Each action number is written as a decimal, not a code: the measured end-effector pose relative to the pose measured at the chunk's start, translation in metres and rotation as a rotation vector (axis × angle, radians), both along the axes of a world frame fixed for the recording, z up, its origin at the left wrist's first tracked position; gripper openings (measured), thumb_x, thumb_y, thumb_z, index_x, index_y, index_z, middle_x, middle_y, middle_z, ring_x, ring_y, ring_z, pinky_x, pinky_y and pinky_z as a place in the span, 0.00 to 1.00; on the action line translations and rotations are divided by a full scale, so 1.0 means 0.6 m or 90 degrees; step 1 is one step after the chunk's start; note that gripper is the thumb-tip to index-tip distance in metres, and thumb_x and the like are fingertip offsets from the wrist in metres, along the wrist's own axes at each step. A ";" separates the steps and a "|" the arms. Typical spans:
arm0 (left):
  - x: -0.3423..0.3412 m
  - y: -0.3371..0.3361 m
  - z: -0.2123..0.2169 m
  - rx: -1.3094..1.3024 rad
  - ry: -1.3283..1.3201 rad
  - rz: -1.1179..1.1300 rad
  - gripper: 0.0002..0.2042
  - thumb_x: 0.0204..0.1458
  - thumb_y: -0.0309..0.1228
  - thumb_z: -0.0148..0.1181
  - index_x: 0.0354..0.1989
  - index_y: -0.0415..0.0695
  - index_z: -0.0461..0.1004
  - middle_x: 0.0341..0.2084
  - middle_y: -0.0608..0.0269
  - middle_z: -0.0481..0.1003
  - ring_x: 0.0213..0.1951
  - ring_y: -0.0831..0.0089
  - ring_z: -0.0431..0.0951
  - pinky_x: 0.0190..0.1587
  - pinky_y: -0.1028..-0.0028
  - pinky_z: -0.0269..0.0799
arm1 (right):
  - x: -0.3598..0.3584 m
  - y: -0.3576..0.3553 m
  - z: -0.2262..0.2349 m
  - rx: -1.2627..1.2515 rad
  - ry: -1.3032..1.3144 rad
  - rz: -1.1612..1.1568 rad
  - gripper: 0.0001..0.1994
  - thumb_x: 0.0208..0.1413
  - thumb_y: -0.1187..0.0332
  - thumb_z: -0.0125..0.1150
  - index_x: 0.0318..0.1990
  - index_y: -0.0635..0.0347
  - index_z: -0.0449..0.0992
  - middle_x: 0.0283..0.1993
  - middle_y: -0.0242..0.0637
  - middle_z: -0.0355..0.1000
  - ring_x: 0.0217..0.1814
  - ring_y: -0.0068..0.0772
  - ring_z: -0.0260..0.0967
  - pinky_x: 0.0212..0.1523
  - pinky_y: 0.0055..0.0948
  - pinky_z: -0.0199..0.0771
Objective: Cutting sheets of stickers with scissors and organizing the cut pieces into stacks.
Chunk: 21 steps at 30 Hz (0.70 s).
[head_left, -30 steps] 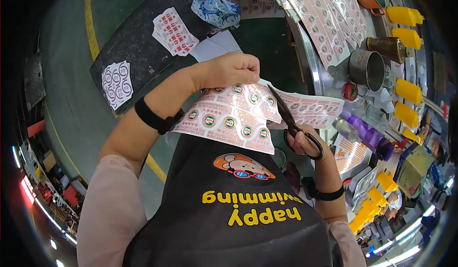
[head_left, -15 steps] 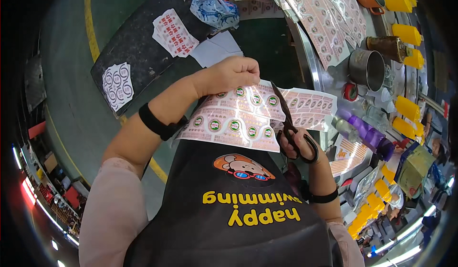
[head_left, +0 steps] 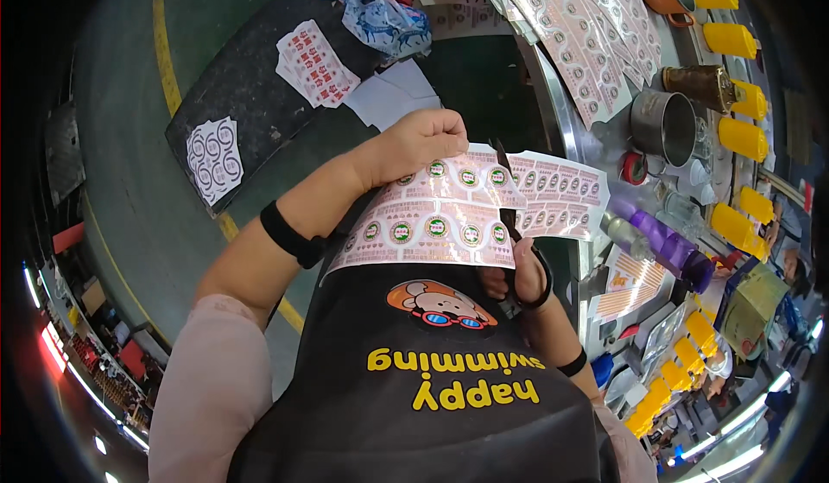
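pink and glossy, the sticker sheet [head_left: 432,215] fills the middle of my view, held up in front of the black apron [head_left: 432,397] with its rows of round green-and-white labels facing me. my left hand [head_left: 414,142] is clenched on the sheet's upper edge, fingers curled over it, a black band on that wrist. my right hand [head_left: 518,276] sits lower and to the right, fingers through the black loops of a pair of scissors [head_left: 516,241], gripping them; the blades run up into the sheet between two columns of labels, so the paper to the right of the cut hangs as a separate flap. i cannot tell how far the blades are parted. to the right, on the metal bench [head_left: 604,146], lie more label sheets [head_left: 587,34], a steel cup [head_left: 661,125], purple bottles [head_left: 656,237] and a row of yellow caps [head_left: 734,43]. down on the green floor to the left is a dark mat [head_left: 250,94] carrying a red-printed sheet [head_left: 315,62], a sheet of grey rings [head_left: 216,159] and a blue patterned bag [head_left: 380,17].
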<state>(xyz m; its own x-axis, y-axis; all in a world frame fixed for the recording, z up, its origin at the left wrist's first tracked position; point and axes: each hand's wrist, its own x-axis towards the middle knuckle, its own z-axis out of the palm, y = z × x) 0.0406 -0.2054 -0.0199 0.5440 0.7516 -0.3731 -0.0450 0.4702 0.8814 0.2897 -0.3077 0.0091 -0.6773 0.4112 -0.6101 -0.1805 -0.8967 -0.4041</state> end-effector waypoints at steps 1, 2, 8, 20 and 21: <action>0.000 0.000 0.001 0.000 -0.001 -0.001 0.05 0.54 0.28 0.49 0.28 0.41 0.66 0.22 0.75 0.65 0.26 0.90 0.63 0.28 0.86 0.60 | -0.006 -0.002 0.002 0.003 -0.003 0.000 0.34 0.51 0.34 0.34 0.48 0.58 0.60 0.19 0.24 0.54 0.13 0.15 0.47 0.13 0.17 0.48; 0.000 0.001 0.002 -0.008 0.000 -0.003 0.05 0.54 0.28 0.49 0.28 0.41 0.66 0.22 0.75 0.65 0.26 0.90 0.63 0.28 0.86 0.60 | -0.016 -0.002 0.006 0.006 -0.006 -0.001 0.39 0.48 0.31 0.32 0.52 0.57 0.59 0.20 0.24 0.53 0.13 0.15 0.46 0.12 0.17 0.47; 0.006 -0.004 0.005 -0.032 -0.028 0.021 0.05 0.54 0.29 0.49 0.28 0.42 0.66 0.22 0.75 0.65 0.27 0.90 0.63 0.29 0.86 0.60 | -0.026 -0.006 0.012 -0.073 0.029 -0.025 0.38 0.40 0.24 0.29 0.27 0.56 0.61 0.16 0.23 0.49 0.12 0.16 0.44 0.12 0.17 0.46; 0.020 0.011 -0.008 -0.046 -0.065 0.051 0.05 0.54 0.29 0.49 0.30 0.42 0.67 0.23 0.76 0.66 0.27 0.90 0.63 0.29 0.86 0.61 | -0.037 0.012 0.014 -0.021 -0.058 -0.091 0.36 0.46 0.28 0.28 0.30 0.57 0.63 0.17 0.24 0.49 0.12 0.17 0.44 0.12 0.17 0.46; 0.021 0.018 -0.007 -0.040 -0.062 0.056 0.05 0.54 0.29 0.49 0.30 0.42 0.67 0.23 0.76 0.66 0.26 0.90 0.63 0.29 0.86 0.61 | -0.031 0.021 0.009 0.010 -0.053 -0.081 0.35 0.48 0.29 0.28 0.30 0.57 0.63 0.17 0.24 0.49 0.12 0.17 0.44 0.12 0.17 0.46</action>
<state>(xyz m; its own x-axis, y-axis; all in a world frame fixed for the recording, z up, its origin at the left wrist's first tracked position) 0.0535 -0.1943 -0.0243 0.5132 0.7744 -0.3701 -0.1720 0.5153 0.8396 0.2714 -0.2951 0.0146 -0.5668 0.5001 -0.6547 -0.2580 -0.8625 -0.4354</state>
